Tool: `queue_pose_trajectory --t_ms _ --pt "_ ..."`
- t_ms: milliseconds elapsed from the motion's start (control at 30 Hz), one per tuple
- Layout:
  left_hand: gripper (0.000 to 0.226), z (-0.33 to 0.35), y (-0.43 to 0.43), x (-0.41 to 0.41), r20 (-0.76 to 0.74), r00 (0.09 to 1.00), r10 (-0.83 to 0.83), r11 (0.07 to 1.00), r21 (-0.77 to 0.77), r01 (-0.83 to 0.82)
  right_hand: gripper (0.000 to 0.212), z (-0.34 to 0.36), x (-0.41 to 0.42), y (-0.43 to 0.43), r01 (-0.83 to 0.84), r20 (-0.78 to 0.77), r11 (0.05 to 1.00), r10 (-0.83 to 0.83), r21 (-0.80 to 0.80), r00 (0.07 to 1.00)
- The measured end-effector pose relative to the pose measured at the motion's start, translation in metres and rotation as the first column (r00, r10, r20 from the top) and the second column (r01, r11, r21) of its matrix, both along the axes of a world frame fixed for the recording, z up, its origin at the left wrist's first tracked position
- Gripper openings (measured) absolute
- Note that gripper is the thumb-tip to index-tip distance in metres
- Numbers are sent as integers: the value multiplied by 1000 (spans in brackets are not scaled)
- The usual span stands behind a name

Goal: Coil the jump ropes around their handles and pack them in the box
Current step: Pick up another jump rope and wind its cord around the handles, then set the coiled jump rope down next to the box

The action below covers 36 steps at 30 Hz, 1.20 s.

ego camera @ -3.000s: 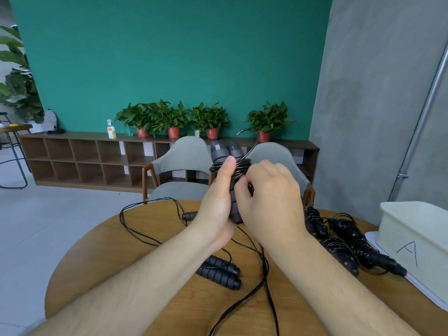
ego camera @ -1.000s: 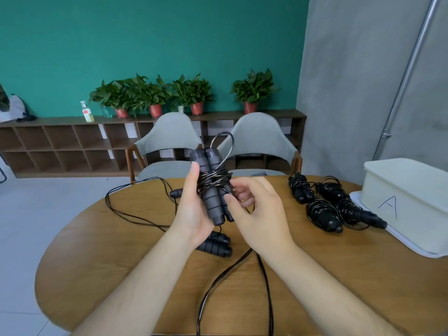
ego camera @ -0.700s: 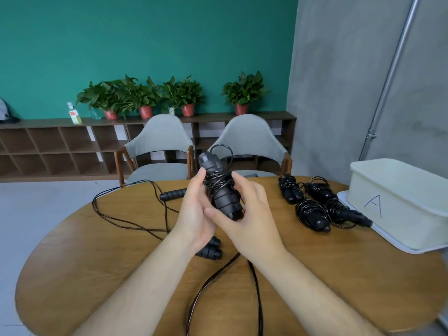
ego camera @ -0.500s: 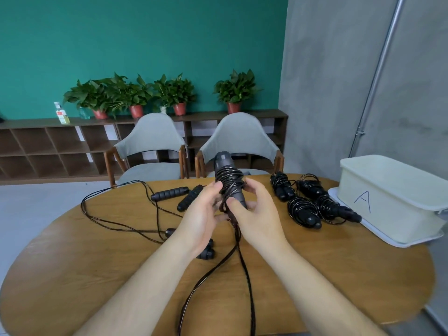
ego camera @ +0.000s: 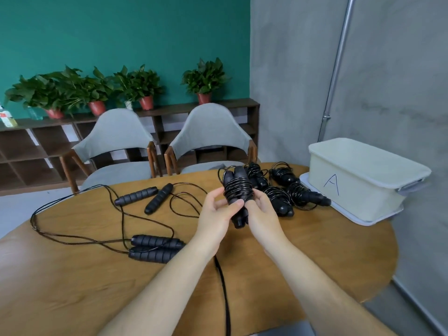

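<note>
Both hands hold a pair of black ribbed jump-rope handles [ego camera: 238, 190] upright and side by side above the round wooden surface [ego camera: 327, 251]. Held this way, the thin black cord wound around their middle probably cannot spring loose. The left hand [ego camera: 214, 215] grips the bundle from the left, its fingers [ego camera: 213, 194] curled behind and the thumb pressed onto the coils. The right hand [ego camera: 260, 217] closes on the lower part from the right, fingers curled around the handles.

A loose black cord [ego camera: 224, 287] drops from below the hands over the near edge. Whether it is this rope's tail I cannot tell.

Just beyond the hands lies a heap of finished coiled bundles [ego camera: 281, 192], gathered beside the white plastic box marked "A" [ego camera: 358, 187], likely staged for packing. None can be seen inside it.

To the left, two uncoiled ropes sprawl, one with its handles [ego camera: 155, 246] nearer and the other with its handles [ego camera: 145, 196] farther off, probably waiting their turn.
</note>
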<state>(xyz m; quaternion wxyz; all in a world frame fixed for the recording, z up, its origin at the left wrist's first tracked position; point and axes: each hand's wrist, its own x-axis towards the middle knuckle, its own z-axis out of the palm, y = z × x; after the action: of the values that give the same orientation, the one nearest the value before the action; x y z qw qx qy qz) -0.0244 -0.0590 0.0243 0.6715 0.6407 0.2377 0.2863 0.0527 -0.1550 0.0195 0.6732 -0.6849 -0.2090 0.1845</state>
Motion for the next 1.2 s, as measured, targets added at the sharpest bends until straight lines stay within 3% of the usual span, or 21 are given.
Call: queue_pose_trajectory --t_ms 267,400,600,833,1033,1200 --pt "63 -61 9 67 -108 988 108 994 18 -107 46 -40 47 19 60 139 975 -31 -214 990" --pt "66 -84 15 82 -190 974 120 972 221 -77 45 -63 64 21 71 227 955 -5 -287 974" --pt "69 -103 30 86 -338 940 37 878 461 131 54 -89 72 22 137 362 936 -10 -326 932" --pt "64 -109 32 84 -318 948 28 890 439 122 63 -109 77 31 231 579 913 7 -336 815" --pt "62 -102 27 87 -368 927 74 852 507 134 52 -111 76 30 405 811 873 -18 -272 585" --pt "58 -104 25 87 -381 920 91 830 539 141 45 -110 75 29 411 830 867 6 -283 558"
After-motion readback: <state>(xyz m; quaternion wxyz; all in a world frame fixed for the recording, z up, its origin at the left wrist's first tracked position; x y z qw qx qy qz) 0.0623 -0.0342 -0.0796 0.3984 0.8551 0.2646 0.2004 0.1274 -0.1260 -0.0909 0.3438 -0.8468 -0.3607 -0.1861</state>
